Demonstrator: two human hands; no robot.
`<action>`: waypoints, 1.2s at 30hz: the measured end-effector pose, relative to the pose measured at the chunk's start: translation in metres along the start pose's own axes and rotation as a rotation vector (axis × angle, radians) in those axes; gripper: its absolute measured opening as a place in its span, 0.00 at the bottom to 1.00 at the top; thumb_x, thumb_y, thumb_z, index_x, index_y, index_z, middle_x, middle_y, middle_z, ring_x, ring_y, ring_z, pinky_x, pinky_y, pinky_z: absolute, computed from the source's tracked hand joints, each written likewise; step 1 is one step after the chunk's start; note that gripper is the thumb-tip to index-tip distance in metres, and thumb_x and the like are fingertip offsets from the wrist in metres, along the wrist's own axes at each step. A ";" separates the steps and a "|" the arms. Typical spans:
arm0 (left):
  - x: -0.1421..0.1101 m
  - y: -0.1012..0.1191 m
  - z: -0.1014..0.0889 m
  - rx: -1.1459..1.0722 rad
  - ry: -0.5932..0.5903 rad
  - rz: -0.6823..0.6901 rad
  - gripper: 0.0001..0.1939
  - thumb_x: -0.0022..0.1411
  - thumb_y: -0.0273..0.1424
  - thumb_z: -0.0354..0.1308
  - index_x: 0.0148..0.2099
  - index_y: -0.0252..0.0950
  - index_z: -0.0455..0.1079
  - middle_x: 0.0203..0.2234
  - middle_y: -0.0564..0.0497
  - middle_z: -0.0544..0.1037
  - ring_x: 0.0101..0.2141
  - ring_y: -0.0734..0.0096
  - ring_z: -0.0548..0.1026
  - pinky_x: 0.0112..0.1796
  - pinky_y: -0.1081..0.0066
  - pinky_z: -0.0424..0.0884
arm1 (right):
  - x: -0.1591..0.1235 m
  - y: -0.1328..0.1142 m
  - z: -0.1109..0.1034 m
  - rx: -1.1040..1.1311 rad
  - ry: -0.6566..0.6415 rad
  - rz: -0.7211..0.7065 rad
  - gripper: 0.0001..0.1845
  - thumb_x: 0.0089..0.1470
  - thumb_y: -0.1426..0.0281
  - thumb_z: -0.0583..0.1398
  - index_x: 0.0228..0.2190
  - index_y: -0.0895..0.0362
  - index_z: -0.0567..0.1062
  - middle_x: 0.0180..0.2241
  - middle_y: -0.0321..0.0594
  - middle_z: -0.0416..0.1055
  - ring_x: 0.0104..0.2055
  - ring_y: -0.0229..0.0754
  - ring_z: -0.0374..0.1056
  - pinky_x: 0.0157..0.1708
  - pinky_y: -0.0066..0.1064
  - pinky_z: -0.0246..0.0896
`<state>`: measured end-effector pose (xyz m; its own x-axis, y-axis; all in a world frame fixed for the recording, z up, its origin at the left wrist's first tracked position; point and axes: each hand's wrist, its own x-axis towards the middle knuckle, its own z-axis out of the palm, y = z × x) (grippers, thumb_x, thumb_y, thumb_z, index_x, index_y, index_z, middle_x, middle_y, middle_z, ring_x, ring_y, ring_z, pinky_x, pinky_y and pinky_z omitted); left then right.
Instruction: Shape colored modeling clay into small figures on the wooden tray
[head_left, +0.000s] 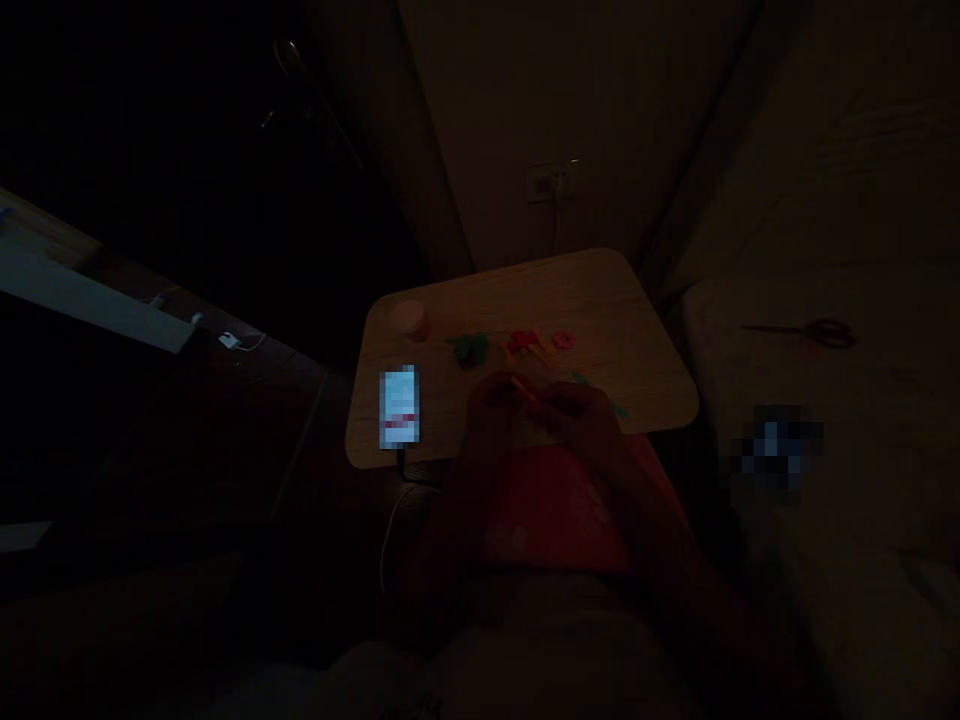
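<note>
The room is very dark. My left hand (pixel 491 410) and my right hand (pixel 581 415) meet over the near edge of a small wooden table (pixel 637 300). Both are closed around a thin orange stick-like piece (pixel 523 390) held between them. Just beyond the hands, small craft pieces lie on the table: a green one (pixel 471 348), a red one (pixel 523 342) and a pink-orange one (pixel 563 340). A thin green strip (pixel 600 392) pokes out past my right hand.
A lit phone (pixel 399 405) lies on the table's left near corner, with a white cable (pixel 390 525) trailing down. A pale round cup (pixel 409 319) stands behind it. Scissors (pixel 814 331) lie on the bed at right. A wall socket (pixel 551 182) is behind the table.
</note>
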<state>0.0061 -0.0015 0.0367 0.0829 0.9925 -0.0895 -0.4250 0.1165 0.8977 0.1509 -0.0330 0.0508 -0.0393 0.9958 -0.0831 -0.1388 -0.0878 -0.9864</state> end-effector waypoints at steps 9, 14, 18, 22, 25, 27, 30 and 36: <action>0.002 0.002 -0.008 0.280 -0.046 0.133 0.13 0.49 0.37 0.74 0.34 0.36 0.77 0.31 0.52 0.81 0.33 0.72 0.77 0.36 0.73 0.73 | 0.001 0.009 -0.015 -0.280 0.107 -0.223 0.13 0.54 0.58 0.67 0.33 0.55 0.83 0.33 0.42 0.81 0.32 0.43 0.74 0.34 0.34 0.67; 0.008 -0.001 -0.024 0.845 -0.149 0.324 0.03 0.59 0.28 0.66 0.38 0.36 0.79 0.34 0.50 0.82 0.38 0.67 0.78 0.43 0.67 0.73 | 0.007 0.007 -0.036 -0.798 0.045 -0.459 0.11 0.61 0.67 0.62 0.41 0.56 0.84 0.41 0.47 0.82 0.44 0.51 0.74 0.47 0.41 0.65; 0.013 -0.007 -0.032 1.160 -0.214 0.446 0.04 0.61 0.25 0.64 0.40 0.36 0.78 0.37 0.48 0.81 0.42 0.62 0.77 0.47 0.61 0.72 | 0.013 0.009 -0.040 -1.105 -0.011 -0.411 0.13 0.60 0.71 0.62 0.44 0.57 0.83 0.44 0.49 0.82 0.46 0.54 0.72 0.46 0.43 0.61; 0.013 -0.011 -0.033 1.281 -0.225 0.522 0.05 0.62 0.26 0.65 0.42 0.36 0.76 0.39 0.47 0.81 0.44 0.60 0.75 0.50 0.58 0.71 | 0.013 0.011 -0.046 -1.174 0.009 -0.414 0.14 0.61 0.70 0.61 0.46 0.57 0.83 0.47 0.49 0.81 0.49 0.55 0.70 0.47 0.43 0.58; 0.010 -0.012 -0.030 1.300 -0.232 0.532 0.06 0.63 0.27 0.65 0.44 0.37 0.76 0.41 0.46 0.80 0.46 0.59 0.75 0.52 0.57 0.70 | 0.008 0.011 -0.056 -1.153 0.100 -0.406 0.14 0.62 0.67 0.60 0.47 0.56 0.82 0.46 0.48 0.80 0.49 0.55 0.70 0.48 0.43 0.59; 0.010 -0.013 -0.026 1.302 -0.272 0.537 0.06 0.65 0.30 0.64 0.45 0.38 0.77 0.42 0.47 0.80 0.47 0.58 0.75 0.53 0.57 0.70 | 0.004 0.012 -0.061 -1.171 0.191 -0.378 0.14 0.63 0.66 0.60 0.46 0.57 0.82 0.45 0.49 0.80 0.47 0.54 0.70 0.47 0.43 0.59; 0.015 -0.015 -0.017 1.302 -0.303 0.562 0.08 0.67 0.30 0.62 0.48 0.37 0.77 0.44 0.46 0.80 0.49 0.59 0.75 0.55 0.57 0.70 | 0.000 0.014 -0.062 -1.225 0.318 -0.279 0.15 0.62 0.64 0.60 0.43 0.58 0.82 0.42 0.52 0.78 0.45 0.55 0.69 0.44 0.42 0.60; 0.029 -0.023 -0.008 1.302 -0.389 0.560 0.06 0.68 0.25 0.60 0.42 0.35 0.79 0.39 0.45 0.80 0.45 0.61 0.76 0.52 0.59 0.72 | -0.002 0.019 -0.050 -1.257 0.353 -0.205 0.11 0.61 0.67 0.59 0.39 0.60 0.80 0.40 0.53 0.75 0.42 0.53 0.69 0.40 0.39 0.59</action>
<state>0.0105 0.0247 0.0101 0.5063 0.7994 0.3235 0.5942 -0.5952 0.5410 0.1983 -0.0357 0.0253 0.1566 0.9583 0.2391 0.9029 -0.0408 -0.4280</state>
